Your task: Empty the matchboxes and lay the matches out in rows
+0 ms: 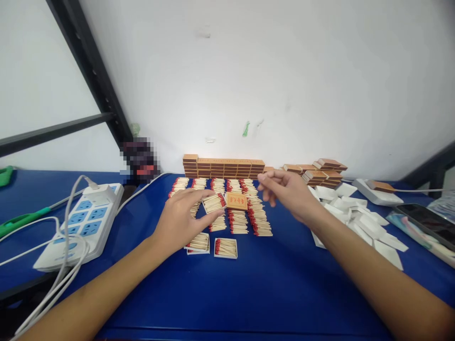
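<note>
My left hand (181, 218) pinches a white matchbox tray filled with red-tipped matches (213, 202) between thumb and fingers, just above the blue table. My right hand (287, 192) hovers to the right of it, fingers loosely curled and apart, nothing visible in them. Between the hands lies a closed brown matchbox (236, 201). Beneath and around it lie rows of loose matches in small piles (249, 213). Two more filled trays (213, 245) sit near my left wrist.
A wall of stacked brown matchboxes (223, 168) runs along the back, with looser stacks (320, 170) to its right. Empty white trays (359, 220) are heaped at right. A phone (426, 222) lies far right. A white power strip (85, 222) with cables sits left.
</note>
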The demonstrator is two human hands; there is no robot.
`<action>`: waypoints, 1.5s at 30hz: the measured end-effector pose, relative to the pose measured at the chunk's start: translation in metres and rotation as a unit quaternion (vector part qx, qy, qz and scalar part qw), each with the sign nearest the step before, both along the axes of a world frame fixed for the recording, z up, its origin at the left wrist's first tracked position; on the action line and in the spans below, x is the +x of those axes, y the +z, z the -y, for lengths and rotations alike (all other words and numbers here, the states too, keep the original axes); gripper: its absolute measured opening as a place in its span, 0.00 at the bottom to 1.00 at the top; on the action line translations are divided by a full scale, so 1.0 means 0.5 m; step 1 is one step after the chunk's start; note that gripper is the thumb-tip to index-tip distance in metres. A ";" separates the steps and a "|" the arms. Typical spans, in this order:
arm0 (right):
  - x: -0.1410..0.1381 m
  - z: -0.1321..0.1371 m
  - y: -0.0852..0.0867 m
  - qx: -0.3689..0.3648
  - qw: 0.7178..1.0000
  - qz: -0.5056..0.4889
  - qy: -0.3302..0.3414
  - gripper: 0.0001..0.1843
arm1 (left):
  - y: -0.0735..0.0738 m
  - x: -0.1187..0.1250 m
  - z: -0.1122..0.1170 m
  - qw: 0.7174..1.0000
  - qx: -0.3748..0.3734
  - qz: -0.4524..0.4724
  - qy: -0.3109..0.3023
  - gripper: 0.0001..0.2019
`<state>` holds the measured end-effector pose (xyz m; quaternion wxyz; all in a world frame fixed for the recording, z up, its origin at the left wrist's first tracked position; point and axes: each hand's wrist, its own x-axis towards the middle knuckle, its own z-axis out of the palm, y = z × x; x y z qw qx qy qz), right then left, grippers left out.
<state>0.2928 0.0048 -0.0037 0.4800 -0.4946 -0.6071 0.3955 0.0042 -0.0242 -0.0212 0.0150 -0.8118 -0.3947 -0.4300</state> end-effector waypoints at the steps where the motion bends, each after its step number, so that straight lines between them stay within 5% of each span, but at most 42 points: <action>1: 0.011 -0.007 0.002 0.002 1.000 0.009 -0.009 0.29 | -0.001 0.001 0.000 1.000 -0.001 0.001 0.006 0.18; 6: 0.008 0.008 0.007 -0.056 0.985 0.124 0.108 0.28 | -0.005 0.002 -0.002 1.000 -0.005 0.010 0.015 0.17; 10: -0.029 0.053 0.007 -0.003 0.949 0.263 0.173 0.24 | -0.003 0.003 -0.003 1.000 -0.017 0.008 0.015 0.18; 16: -0.079 0.094 -0.020 0.111 0.899 0.407 0.118 0.20 | -0.004 0.003 -0.005 1.000 -0.022 0.006 0.018 0.17; 22: -0.108 0.103 -0.048 0.135 0.866 0.471 0.096 0.18 | 0.001 0.000 -0.003 1.000 -0.016 0.008 0.013 0.16; 31: -0.110 0.105 -0.039 0.152 0.857 0.480 0.110 0.17 | -0.001 -0.001 -0.006 1.000 -0.018 0.012 0.006 0.16; 45: -0.136 0.098 -0.041 0.206 0.803 0.549 0.106 0.11 | 0.001 -0.002 -0.003 1.000 -0.016 0.008 0.011 0.15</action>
